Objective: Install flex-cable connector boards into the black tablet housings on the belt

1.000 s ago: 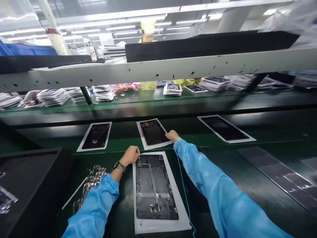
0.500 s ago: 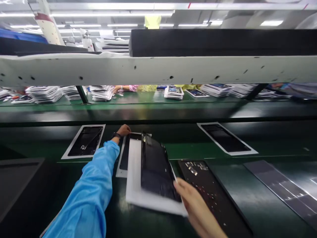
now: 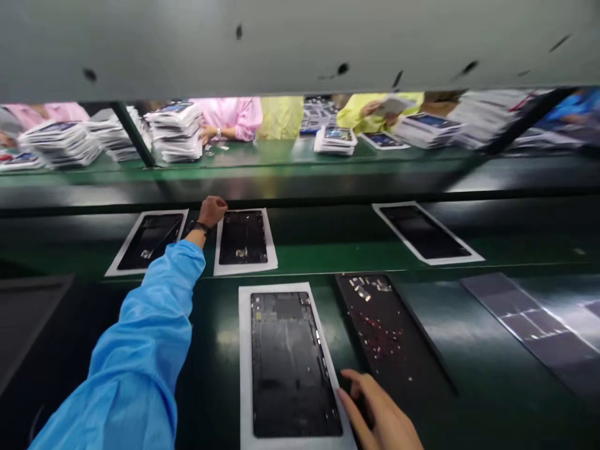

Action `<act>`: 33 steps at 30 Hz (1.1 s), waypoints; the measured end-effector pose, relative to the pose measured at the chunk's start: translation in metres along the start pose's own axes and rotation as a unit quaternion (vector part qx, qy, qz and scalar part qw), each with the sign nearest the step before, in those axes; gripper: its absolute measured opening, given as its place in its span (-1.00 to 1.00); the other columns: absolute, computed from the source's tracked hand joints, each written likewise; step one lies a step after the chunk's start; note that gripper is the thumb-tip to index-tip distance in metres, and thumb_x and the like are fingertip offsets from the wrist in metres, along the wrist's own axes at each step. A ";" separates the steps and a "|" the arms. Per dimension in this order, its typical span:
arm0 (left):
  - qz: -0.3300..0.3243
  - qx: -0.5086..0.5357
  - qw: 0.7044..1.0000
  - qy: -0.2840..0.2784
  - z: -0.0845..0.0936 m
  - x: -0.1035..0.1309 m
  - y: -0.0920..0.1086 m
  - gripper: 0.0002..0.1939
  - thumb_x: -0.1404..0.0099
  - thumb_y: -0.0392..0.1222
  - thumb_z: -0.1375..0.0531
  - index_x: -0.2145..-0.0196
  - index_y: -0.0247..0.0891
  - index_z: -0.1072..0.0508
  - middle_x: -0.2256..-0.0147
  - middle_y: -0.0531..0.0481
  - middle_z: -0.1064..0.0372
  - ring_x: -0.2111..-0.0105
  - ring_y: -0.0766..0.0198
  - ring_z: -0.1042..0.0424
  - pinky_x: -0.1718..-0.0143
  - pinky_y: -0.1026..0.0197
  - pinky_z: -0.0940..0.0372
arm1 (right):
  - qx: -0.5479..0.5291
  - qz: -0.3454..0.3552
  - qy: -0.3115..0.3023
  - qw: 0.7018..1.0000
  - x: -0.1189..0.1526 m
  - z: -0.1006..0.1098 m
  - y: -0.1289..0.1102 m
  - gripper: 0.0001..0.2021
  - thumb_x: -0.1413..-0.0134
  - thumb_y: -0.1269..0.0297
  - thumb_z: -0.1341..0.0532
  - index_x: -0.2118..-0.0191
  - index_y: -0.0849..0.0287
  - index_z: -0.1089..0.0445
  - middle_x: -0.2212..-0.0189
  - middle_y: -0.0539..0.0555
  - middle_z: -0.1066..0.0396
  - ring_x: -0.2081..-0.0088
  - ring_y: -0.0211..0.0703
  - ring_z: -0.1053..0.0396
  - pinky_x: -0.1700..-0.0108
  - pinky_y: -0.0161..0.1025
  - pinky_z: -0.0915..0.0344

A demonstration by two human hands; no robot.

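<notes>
My left hand (image 3: 213, 211), in a blue sleeve, reaches far out with curled fingers pinched at the back left corner of a white sheet (image 3: 220, 265). A black tablet back housing (image 3: 244, 236) lies on that sheet. Nearer to me a second black tablet housing (image 3: 295, 365) rests flat on another white sheet (image 3: 246, 375). Beside its right edge is my right hand (image 3: 375, 406), thumb and forefinger apart, the thumb at the paper's edge. Its other fingers are partly hidden.
Right of the near housing is a black tray (image 3: 398, 337) of small parts. Other housings on white sheets lie left (image 3: 154, 240) and right (image 3: 424, 231) on the green belt. Dark film strips (image 3: 529, 325) lie far right. Co-workers and paper stacks (image 3: 180, 131) are beyond a low overhead beam (image 3: 290, 50).
The far sheet with its housing has moved away from me with my left hand. The near housing and sheet, tilted up in my right hand before, now lie flat; my right fingers have parted.
</notes>
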State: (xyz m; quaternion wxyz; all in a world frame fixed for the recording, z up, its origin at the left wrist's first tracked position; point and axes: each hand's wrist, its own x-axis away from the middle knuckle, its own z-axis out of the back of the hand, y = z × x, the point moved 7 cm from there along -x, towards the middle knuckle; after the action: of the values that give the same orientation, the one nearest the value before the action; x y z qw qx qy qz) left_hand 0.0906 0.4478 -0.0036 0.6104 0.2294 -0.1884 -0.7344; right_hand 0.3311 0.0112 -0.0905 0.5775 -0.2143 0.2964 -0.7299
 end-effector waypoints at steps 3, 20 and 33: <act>-0.007 0.003 1.000 -0.010 0.043 0.040 0.003 -0.84 -0.17 -0.26 -0.26 0.30 -0.37 -0.61 0.33 -0.07 -0.57 0.26 0.17 -0.49 0.18 0.25 -0.31 | 0.014 0.061 -0.023 0.998 -0.002 -0.001 -0.014 -0.72 -0.23 0.02 -0.12 0.19 0.05 -0.47 0.44 0.09 -0.45 0.41 -0.05 -0.48 0.31 -0.20 -0.44; 0.184 -0.175 0.967 0.004 0.073 0.290 -0.145 -0.61 -0.27 -0.27 -0.21 -0.06 -0.23 -0.49 0.05 -0.21 -0.46 0.05 0.03 -0.47 0.01 0.15 -0.30 | 0.037 0.153 -0.067 0.985 -0.017 -0.040 -0.030 -0.73 -0.16 0.05 -0.10 0.41 0.07 -0.41 0.54 0.07 -0.32 0.42 0.01 -0.35 0.36 -0.13 -0.26; 0.141 -0.201 0.969 -0.030 0.069 0.268 -0.155 -0.75 -0.16 -0.26 -0.29 0.18 -0.37 -0.52 0.27 -0.18 -0.47 0.25 0.04 -0.46 0.22 0.14 -0.30 | -0.053 0.140 -0.137 0.979 -0.008 -0.035 -0.040 -0.89 -0.23 0.30 -0.11 0.21 0.10 -0.39 0.40 0.09 -0.41 0.30 -0.03 -0.37 0.25 -0.15 -0.32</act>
State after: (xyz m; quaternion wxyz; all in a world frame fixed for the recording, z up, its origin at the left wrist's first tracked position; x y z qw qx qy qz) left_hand -0.1142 0.2124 -0.0615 0.7352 0.0513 -0.0852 -0.6706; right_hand 0.2813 0.0319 -0.0890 0.6971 -0.2986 0.2801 -0.5886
